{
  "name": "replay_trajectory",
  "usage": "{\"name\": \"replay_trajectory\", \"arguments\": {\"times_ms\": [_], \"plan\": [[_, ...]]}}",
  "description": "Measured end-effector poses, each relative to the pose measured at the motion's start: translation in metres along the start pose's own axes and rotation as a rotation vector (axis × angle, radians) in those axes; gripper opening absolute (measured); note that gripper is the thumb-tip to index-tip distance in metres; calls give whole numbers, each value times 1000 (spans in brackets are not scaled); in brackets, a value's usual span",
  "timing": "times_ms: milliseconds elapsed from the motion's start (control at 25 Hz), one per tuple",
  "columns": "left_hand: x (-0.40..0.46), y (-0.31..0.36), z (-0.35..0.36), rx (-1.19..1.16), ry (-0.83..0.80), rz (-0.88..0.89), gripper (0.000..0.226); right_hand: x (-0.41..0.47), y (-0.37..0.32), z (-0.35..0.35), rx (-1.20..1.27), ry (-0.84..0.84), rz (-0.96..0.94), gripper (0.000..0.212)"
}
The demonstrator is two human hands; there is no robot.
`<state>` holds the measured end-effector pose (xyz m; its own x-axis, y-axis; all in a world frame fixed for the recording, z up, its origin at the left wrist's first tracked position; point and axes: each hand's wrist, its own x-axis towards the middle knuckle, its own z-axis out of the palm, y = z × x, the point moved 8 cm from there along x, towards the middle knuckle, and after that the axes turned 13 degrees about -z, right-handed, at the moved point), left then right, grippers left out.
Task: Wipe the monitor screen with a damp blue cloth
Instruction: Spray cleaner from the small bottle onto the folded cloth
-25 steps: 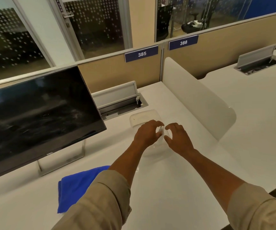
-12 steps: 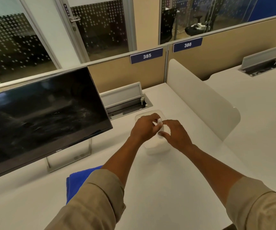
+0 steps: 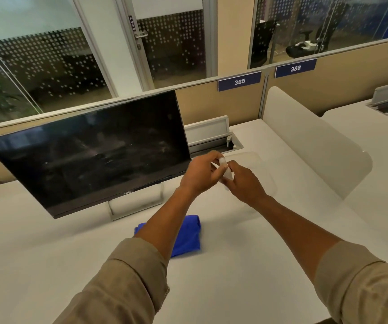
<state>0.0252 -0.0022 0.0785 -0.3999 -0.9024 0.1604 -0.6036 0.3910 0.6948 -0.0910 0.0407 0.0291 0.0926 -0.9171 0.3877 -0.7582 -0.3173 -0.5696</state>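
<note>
Left hand: left hand (image 3: 201, 173) is raised above the desk with fingers curled, pinching the top of a small translucent item (image 3: 226, 170); what the item is cannot be told, possibly a small bottle or cap.
Monitor: monitor (image 3: 92, 155) stands at 10 o'clock from the hands, screen dark and streaked with smudges, tilted back on its stand.
Cloth: blue cloth (image 3: 187, 237) lies bunched on the desk (image 3: 246, 265) at 6 o'clock from the hands, partly hidden under the left forearm, untouched; whether it is damp yet cannot be told.
Container: clear plastic container (image 3: 256, 169) sits on the desk just beyond the hands, at about 2 o'clock from them.
Right hand: right hand (image 3: 244, 182) grips the lower part of the same item, fingers curled round it, touching the left hand.
Step, as judged: opening or readying the small item, probably to wet the cloth.
Technique: hold the lower part steady, turn only the top, keep the work over the container so drips fall inside.
Caution: moisten the cloth lightly; never apply liquid to the screen itself.
Next, as judged: take up the cloth and wipe in even, overlapping passes.
</note>
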Motion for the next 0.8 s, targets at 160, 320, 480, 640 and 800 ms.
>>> {"name": "replay_trajectory", "arguments": {"times_ms": [160, 320, 480, 640, 800], "plan": [[-18, -18, -31, 93, -80, 0, 26, -4, -34, 30, -7, 9, 0, 46], [-40, -46, -45, 166, -130, -61, 23, -12, -59, 74, -2, -113, 21, 62], [-60, -74, -43, 237, -129, -171, 24, -25, -63, 108, -43, -241, 68, 56], [-69, -84, -36, 274, -132, -208, 28, -35, -62, 118, -65, -215, 91, 48], [-71, -83, -22, 262, -123, -232, 27, -44, -54, 114, -49, -183, 128, 46]]}}
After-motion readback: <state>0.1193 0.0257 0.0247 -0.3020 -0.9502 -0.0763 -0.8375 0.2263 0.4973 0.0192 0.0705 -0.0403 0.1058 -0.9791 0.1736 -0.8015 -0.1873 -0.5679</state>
